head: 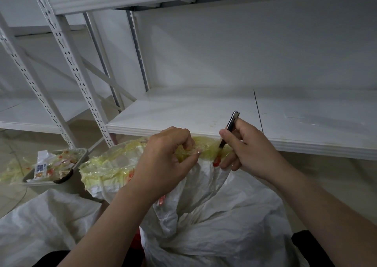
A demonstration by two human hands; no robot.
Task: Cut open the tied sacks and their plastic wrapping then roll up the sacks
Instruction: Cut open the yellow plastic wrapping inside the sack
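From the head camera we count two hands, one knife, two sacks and one bin.

The left hand (165, 158) is curled, its thumb and fingers pinching a fold of the yellowish plastic wrapping (114, 164). This wrapping covers the top of the nearer sack (214, 215). That white woven sack sits between our two forearms, just below the front edge of the lowest shelf (204, 111). Its wrapped top leans to the left.

The right hand (246, 146) is closed round the one dark knife (231, 123). The handle points up and away, and the tip is down at the wrapping, just right of the left hand's pinch. A small red strip (217, 161) shows beside the lower fingers of the right hand.

The second sack (40, 221) lies crumpled at lower left, apart from both hands.

Further left on the floor (336, 174) stands a grey bin (83, 154). It holds loose yellowish plastic scraps and a white label, and more scraps spill beside it.

Two perforated white uprights of the shelving rise at the left.
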